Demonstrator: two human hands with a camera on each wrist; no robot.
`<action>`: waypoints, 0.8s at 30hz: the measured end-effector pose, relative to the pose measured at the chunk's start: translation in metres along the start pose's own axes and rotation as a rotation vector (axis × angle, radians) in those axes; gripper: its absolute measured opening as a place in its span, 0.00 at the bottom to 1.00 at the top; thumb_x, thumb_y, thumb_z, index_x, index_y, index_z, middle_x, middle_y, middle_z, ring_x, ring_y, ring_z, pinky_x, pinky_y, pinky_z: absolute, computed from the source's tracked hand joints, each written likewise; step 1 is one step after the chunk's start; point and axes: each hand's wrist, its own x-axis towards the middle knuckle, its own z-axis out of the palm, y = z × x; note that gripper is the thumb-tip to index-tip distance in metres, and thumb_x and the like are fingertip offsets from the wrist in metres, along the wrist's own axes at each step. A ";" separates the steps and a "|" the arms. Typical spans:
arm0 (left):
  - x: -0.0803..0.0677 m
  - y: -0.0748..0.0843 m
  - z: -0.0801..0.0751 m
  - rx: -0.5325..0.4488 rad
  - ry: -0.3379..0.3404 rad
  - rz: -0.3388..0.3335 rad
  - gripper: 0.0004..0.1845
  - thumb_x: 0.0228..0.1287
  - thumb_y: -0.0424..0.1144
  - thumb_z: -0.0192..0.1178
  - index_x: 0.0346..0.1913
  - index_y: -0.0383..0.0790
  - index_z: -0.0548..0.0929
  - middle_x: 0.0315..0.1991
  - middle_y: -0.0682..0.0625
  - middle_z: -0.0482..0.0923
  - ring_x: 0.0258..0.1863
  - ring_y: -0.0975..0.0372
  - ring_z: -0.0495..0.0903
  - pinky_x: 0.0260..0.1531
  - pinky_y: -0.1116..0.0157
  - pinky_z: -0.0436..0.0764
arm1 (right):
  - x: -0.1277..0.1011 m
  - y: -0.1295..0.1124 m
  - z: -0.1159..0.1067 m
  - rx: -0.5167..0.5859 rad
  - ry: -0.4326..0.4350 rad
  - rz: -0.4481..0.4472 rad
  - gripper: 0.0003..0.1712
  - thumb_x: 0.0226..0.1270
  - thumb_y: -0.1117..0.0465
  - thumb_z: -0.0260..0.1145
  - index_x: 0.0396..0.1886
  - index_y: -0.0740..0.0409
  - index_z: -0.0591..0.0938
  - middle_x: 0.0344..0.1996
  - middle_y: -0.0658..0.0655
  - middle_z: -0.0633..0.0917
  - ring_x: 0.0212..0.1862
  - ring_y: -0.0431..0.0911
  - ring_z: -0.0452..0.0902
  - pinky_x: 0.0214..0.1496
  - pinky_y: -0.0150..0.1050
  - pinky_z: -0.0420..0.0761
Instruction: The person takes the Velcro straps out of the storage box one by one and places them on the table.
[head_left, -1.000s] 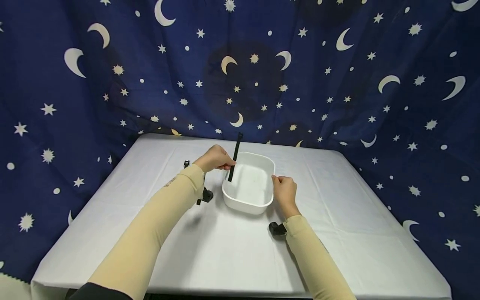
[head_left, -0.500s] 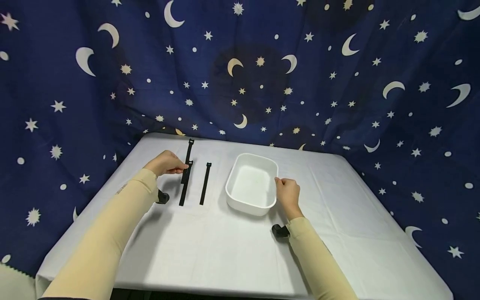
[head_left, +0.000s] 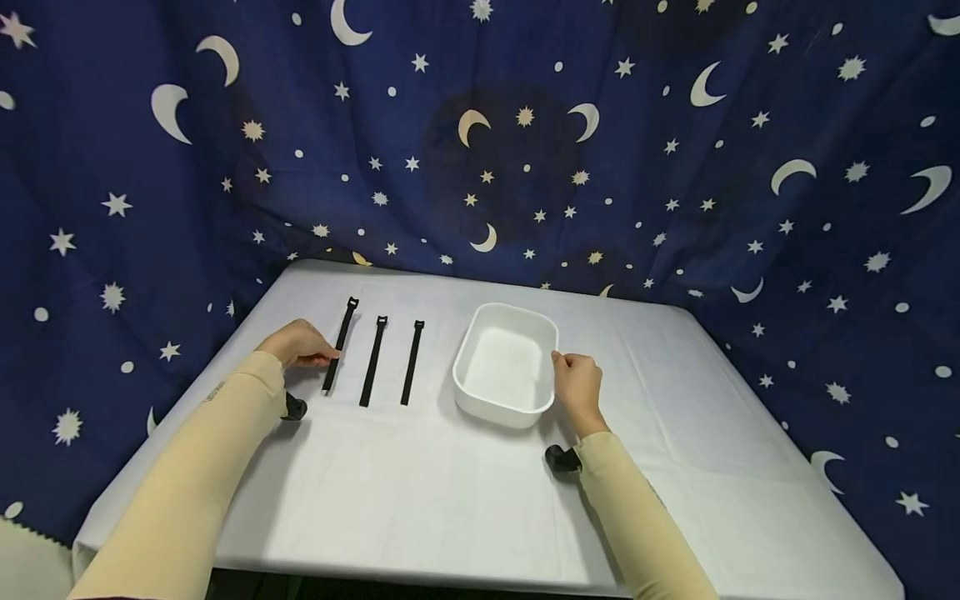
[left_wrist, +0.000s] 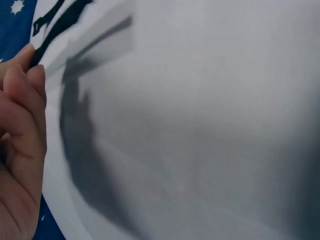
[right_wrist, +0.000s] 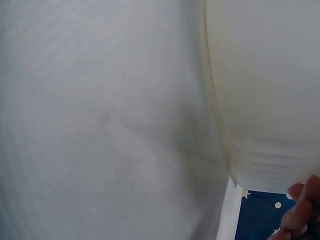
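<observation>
Black straps: three laid side by side on white tablecloth [head_left: 420,492], left of white tray [head_left: 517,407]; leftmost strap [head_left: 339,343] pinched at mid-length by left hand [head_left: 297,345], middle strap [head_left: 372,360] and right strap [head_left: 411,362] lying free, apart from each other; right hand [head_left: 576,385] curled round tray's right rim; tray looks empty; judging by layout, unloading seems done, only release of leftmost strap left

Table [head_left: 450,492] is covered by a white cloth; three black straps are laid side by side on its left part: left strap [head_left: 339,343], middle strap [head_left: 372,361], right strap [head_left: 411,362]; white tub [head_left: 542,333] is set just right of them, near centre.
</observation>
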 end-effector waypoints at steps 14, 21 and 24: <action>0.011 -0.015 0.003 0.210 0.097 -0.089 0.18 0.61 0.41 0.72 0.15 0.44 0.80 0.10 0.58 0.73 0.11 0.73 0.71 0.17 0.76 0.69 | 0.000 0.003 -0.001 0.009 0.009 0.011 0.29 0.76 0.56 0.58 0.15 0.67 0.78 0.05 0.48 0.64 0.11 0.40 0.55 0.14 0.32 0.57; 0.006 -0.020 0.003 0.164 0.104 -0.062 0.16 0.61 0.40 0.71 0.18 0.43 0.79 0.09 0.59 0.73 0.10 0.73 0.70 0.16 0.77 0.69 | 0.002 0.003 0.003 0.001 -0.007 0.017 0.30 0.76 0.57 0.59 0.08 0.57 0.71 0.05 0.48 0.63 0.11 0.41 0.56 0.15 0.32 0.57; 0.003 -0.016 0.005 0.143 0.123 -0.049 0.12 0.60 0.38 0.71 0.25 0.37 0.80 0.10 0.58 0.74 0.10 0.73 0.71 0.16 0.77 0.70 | 0.002 0.003 0.003 -0.015 -0.045 0.020 0.30 0.76 0.56 0.58 0.10 0.59 0.72 0.05 0.48 0.65 0.11 0.40 0.57 0.14 0.31 0.58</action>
